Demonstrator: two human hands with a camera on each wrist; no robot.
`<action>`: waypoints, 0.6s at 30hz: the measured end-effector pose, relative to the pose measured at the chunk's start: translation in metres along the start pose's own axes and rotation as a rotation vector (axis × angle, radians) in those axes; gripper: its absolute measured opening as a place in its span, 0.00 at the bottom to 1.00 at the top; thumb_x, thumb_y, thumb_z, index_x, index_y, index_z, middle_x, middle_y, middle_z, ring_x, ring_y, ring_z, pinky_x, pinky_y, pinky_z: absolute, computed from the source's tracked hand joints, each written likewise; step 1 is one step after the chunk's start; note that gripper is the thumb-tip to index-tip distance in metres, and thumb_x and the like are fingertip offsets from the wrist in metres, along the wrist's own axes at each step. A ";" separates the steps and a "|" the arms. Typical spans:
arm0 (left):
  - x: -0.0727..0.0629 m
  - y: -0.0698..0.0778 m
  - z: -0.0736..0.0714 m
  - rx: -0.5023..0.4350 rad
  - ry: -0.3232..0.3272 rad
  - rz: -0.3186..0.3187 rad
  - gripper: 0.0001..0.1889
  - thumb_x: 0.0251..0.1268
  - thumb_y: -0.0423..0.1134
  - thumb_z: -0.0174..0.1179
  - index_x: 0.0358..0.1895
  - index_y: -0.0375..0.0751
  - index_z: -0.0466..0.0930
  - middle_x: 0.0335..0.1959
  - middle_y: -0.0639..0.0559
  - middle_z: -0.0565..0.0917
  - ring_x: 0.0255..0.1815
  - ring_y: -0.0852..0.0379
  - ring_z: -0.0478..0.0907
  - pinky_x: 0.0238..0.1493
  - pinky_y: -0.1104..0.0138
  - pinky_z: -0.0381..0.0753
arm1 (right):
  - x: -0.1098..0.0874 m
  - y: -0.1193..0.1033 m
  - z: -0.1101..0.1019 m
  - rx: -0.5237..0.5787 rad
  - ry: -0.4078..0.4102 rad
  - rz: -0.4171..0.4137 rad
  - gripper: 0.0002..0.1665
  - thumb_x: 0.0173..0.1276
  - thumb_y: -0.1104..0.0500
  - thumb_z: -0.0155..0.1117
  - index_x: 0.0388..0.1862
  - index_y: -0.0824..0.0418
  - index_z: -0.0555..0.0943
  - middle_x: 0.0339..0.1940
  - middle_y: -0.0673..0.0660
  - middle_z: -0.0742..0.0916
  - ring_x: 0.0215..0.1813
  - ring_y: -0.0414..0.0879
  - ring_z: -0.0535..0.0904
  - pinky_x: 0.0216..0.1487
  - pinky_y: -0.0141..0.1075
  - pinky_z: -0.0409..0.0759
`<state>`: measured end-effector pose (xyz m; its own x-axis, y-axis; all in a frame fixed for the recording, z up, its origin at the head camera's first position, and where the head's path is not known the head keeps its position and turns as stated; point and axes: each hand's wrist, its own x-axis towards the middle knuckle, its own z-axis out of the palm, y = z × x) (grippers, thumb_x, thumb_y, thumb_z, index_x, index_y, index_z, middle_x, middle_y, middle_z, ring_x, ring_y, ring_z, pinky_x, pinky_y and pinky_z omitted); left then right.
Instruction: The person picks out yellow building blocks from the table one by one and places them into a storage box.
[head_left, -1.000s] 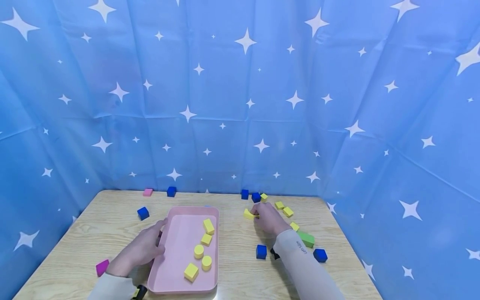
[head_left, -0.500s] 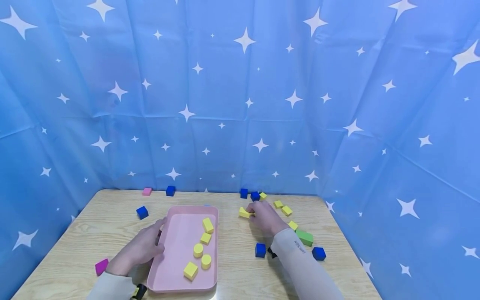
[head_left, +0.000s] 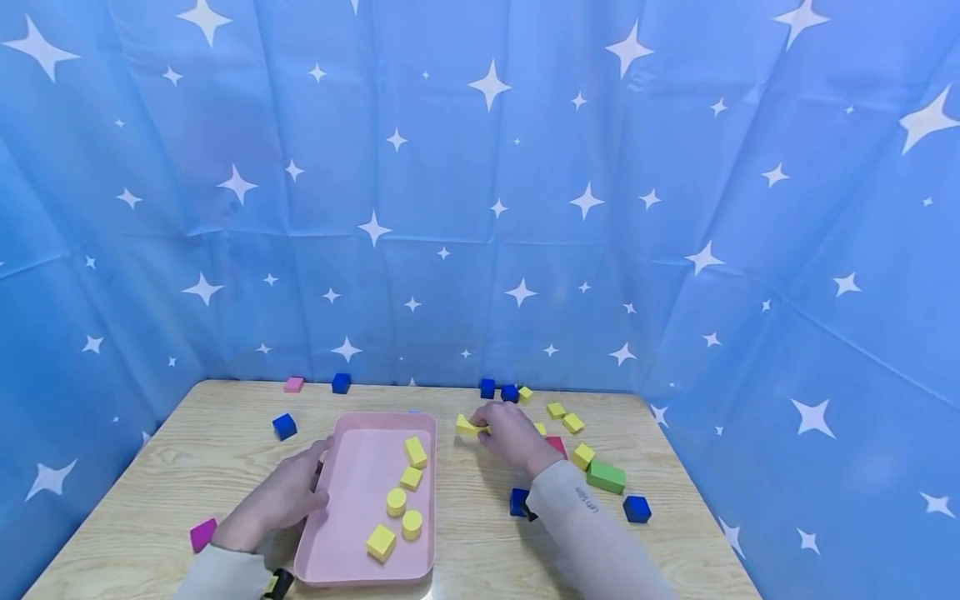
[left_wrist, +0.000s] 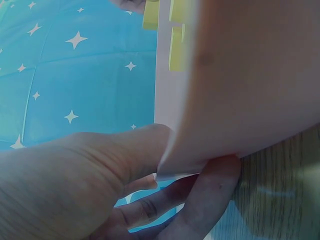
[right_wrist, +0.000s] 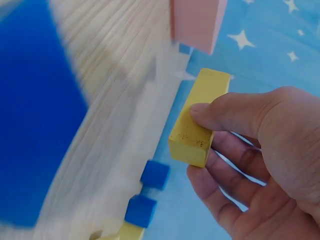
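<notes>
My left hand [head_left: 279, 493] grips the left rim of a pink tray [head_left: 348, 525]. In the left wrist view the thumb lies on one side of the tray wall [left_wrist: 250, 85] and the fingers on the other. Several yellow blocks [head_left: 382, 542], some cubic or oblong and some round, lie in the tray's right half. Right of the tray's far end, my right hand [head_left: 517, 437] pinches a long yellow block [right_wrist: 200, 115] between thumb and fingers. In the head view this block's outer end flares and its edge looks curved.
Beyond and beneath the right arm lie blue cubes [head_left: 637, 509], more yellow blocks [head_left: 573, 423], a green block [head_left: 606, 477] and a partly hidden red block [head_left: 556, 446]. Left of the tray are a magenta block [head_left: 203, 535] and a blue cube [head_left: 285, 427]. A star-patterned curtain [head_left: 420, 200] borders the table.
My right hand has moved left toward the tray with the yellow block, uncovering a red block and a yellow one behind it. The left hand and tray stay put.
</notes>
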<state>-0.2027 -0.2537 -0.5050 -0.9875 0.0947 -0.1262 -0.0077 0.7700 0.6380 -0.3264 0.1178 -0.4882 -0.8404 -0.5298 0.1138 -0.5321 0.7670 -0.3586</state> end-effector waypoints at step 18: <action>0.001 -0.002 0.001 0.001 -0.005 -0.012 0.48 0.70 0.26 0.74 0.90 0.23 0.59 0.67 0.31 0.90 0.59 0.43 0.91 0.58 0.47 0.99 | -0.002 -0.059 0.005 -0.042 -0.043 -0.103 0.16 0.79 0.65 0.79 0.62 0.54 0.96 0.57 0.52 0.96 0.60 0.44 0.94 0.65 0.38 0.96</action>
<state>-0.2037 -0.2547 -0.5071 -0.9866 0.0881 -0.1377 -0.0198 0.7718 0.6355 -0.2933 0.0717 -0.4724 -0.7764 -0.6209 0.1083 -0.6200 0.7215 -0.3082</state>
